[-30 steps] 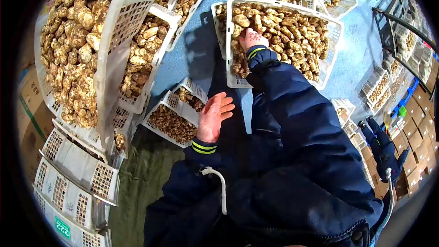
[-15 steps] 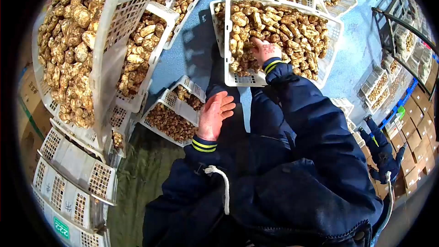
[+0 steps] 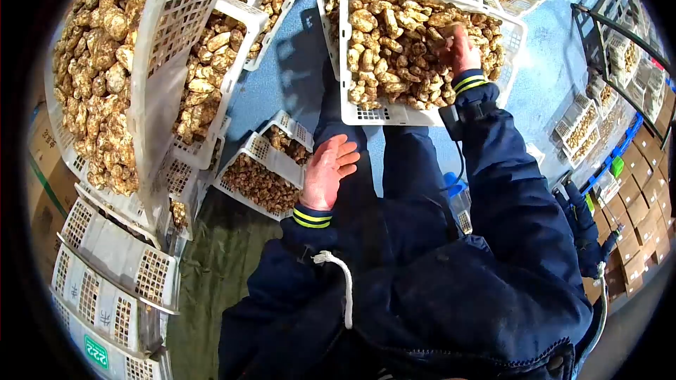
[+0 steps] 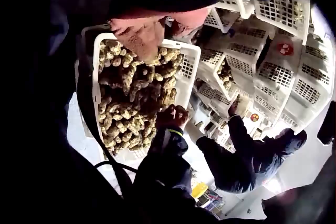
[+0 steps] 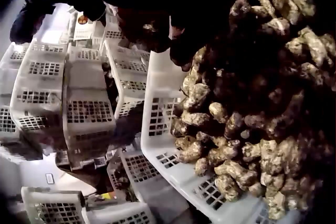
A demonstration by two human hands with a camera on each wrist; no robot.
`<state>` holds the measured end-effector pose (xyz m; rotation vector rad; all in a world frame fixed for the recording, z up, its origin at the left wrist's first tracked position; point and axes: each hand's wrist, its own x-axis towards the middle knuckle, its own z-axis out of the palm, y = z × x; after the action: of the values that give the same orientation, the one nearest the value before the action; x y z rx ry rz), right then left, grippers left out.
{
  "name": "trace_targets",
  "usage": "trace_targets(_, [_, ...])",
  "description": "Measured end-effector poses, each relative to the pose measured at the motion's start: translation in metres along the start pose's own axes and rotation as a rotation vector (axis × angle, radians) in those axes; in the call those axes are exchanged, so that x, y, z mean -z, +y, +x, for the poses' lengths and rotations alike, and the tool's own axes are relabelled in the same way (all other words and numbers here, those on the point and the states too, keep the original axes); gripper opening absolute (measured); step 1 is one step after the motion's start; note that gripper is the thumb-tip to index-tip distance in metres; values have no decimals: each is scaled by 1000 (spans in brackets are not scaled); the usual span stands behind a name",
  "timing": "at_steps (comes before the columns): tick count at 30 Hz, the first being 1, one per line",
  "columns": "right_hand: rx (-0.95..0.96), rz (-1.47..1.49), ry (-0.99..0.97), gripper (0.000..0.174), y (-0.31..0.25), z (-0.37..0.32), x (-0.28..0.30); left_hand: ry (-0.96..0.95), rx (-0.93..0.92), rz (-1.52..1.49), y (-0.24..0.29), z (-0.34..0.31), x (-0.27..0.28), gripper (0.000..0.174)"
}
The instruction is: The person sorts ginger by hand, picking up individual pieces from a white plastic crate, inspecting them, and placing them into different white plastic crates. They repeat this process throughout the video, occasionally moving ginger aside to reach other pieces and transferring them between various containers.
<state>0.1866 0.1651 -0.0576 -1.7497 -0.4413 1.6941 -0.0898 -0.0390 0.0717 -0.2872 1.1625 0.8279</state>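
A white perforated basket (image 3: 343,49) full of knobbly brown tubers (image 3: 394,63) lies in front of the person's legs. Over its right part is the right hand (image 3: 461,51), its fingers bent down among the tubers; whether they grip one cannot be told. In the right wrist view this hand (image 5: 149,29) is dark, beside the tubers (image 5: 231,171). My left hand (image 3: 328,172) is held palm up below the basket's lower left corner, fingers spread loosely, holding nothing. The left wrist view shows the left hand (image 4: 142,32) in front of the basket's rim (image 4: 97,82).
Large crates of tubers (image 3: 98,91) are stacked at the left, above other white crates (image 3: 113,253). A smaller basket of small tubers (image 3: 257,183) is beside the left hand. Another person (image 3: 584,232) is at the right, near cardboard boxes (image 3: 641,218). Blue floor (image 3: 292,49) shows between the crates.
The right hand has moved to the right across the tubers, from the basket's left part to its right part. The left hand stays nearly in place, palm up.
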Motion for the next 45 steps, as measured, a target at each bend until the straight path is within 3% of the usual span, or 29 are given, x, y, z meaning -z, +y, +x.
trace_targets(2, [65, 76, 122, 51, -9, -3, -8, 30, 16, 13, 3, 1, -1, 44])
trace_targets(4, [138, -32, 116, 52, 2, -11, -9, 26, -4, 23, 2, 1, -1, 44])
trace_targets(5, [205, -238, 48, 52, 14, -17, -7, 5, -15, 14, 2, 0, -1, 44])
trace_targets(6, [386, -438, -13, 49, 31, -24, -16, -14, -24, 6, 2, 0, -1, 44])
trace_targets(7, [463, -1045, -105, 45, 33, -38, -24, -12, -23, 6, 1, 0, -1, 44])
trace_targets(9, [572, -1426, -277, 34, 68, -49, -47, -21, -3, 25, -2, 0, -2, 44])
trace_targets(10, [537, -1631, -367, 28, 71, -57, -64, -17, -4, 25, -3, 1, -2, 44])
trace_targets(12, [665, -1869, -363, 30, 89, -56, -77, 4, -3, 42, -3, -1, -3, 44])
trace_targets(14, [590, -1909, -427, 30, 83, -53, -72, 21, -1, 48, 1, -3, -2, 44])
trace_targets(15, [630, -1936, -346, 27, 86, -48, -63, 23, -14, 36, 2, -4, -1, 44])
trace_targets(20, [791, -1740, 3, 17, 44, -48, -34, -16, -13, -3, -4, -4, 7, 45])
trace_targets(21, [896, -1664, 42, 19, 39, -53, -42, -38, -16, -14, -6, -2, 9, 44])
trace_targets(22, [931, -1583, -65, 22, 43, -56, -49, -40, -19, -17, -6, 0, 7, 44])
trace_targets(24, [619, -1675, -294, 28, 67, -67, -75, 5, 21, 25, -6, -1, 5, 44])
trace_targets(26, [592, -1698, -179, 32, 107, -56, -88, 10, 4, 44, -6, -3, 5, 45])
trace_targets(28, [428, -1784, -127, 37, 122, -44, -102, 20, -11, 64, -1, -5, 6, 45])
trace_targets(32, [396, -1681, -199, 28, 120, -36, -89, 82, 2, 59, -4, -3, 14, 45])
trace_targets(35, [440, -1281, -171, 31, 109, -48, -74, 14, -26, 0, -4, -5, 15, 43])
trace_targets(36, [323, -1118, -157, 34, 110, -49, -71, 15, -22, -5, -5, -5, 16, 43])
trace_targets(38, [-217, -119, -361, 27, 105, -53, -51, 14, -9, -23, -5, -3, 16, 42])
trace_targets(39, [-231, 51, -271, 28, 96, -65, -54, 4, -4, -52, -5, -3, 17, 42])
trace_targets(42, [-361, 275, -405, 29, 71, -82, -53, -3, -8, -29, -6, -2, 16, 40])
trace_targets(43, [-370, 442, -593, 29, 72, -80, -51, -8, -16, -36, -5, -2, 15, 40])
trace_targets(45, [-418, 383, -589, 29, 59, -89, -55, 6, -15, -20, -3, -1, 10, 40])
